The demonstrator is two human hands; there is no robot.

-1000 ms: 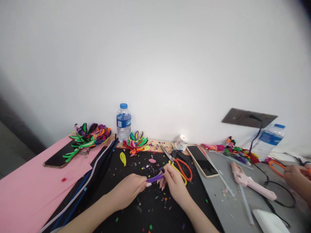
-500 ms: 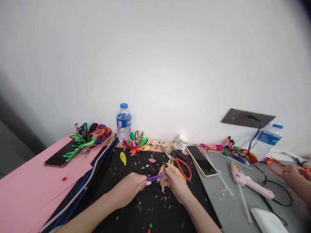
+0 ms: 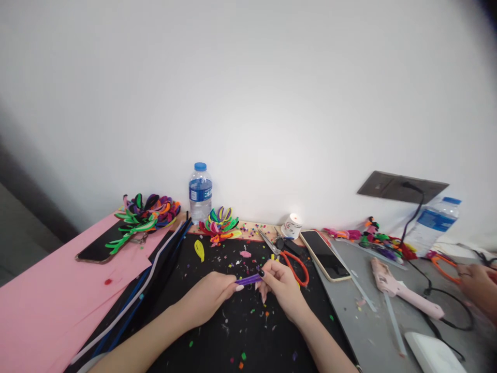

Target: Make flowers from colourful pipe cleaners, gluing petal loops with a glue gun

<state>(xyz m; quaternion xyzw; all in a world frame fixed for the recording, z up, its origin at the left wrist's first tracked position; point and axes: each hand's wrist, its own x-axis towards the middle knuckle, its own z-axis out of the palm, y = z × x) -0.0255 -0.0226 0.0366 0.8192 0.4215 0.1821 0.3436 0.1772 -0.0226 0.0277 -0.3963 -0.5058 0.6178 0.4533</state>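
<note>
A short purple pipe cleaner (image 3: 248,280) is stretched between my two hands over a black mat (image 3: 217,331). My left hand (image 3: 212,294) is closed and pinches its left end. My right hand (image 3: 281,285) is closed and pinches its right end between thumb and forefinger. Orange-handled scissors (image 3: 289,256) lie just behind my right hand. Small coloured scraps dot the mat around my hands.
At the back stand a water bottle (image 3: 200,191), a pipe-cleaner flower (image 3: 220,224), a tangle of coloured pipe cleaners (image 3: 149,210) and a small cup (image 3: 291,226). A phone (image 3: 324,248) and a pink glue gun (image 3: 404,295) lie right. Another person's hand (image 3: 479,282) holds orange scissors far right.
My hands have come a little closer together and the purple pipe cleaner looks shorter and flatter. The view has shifted slightly.
</note>
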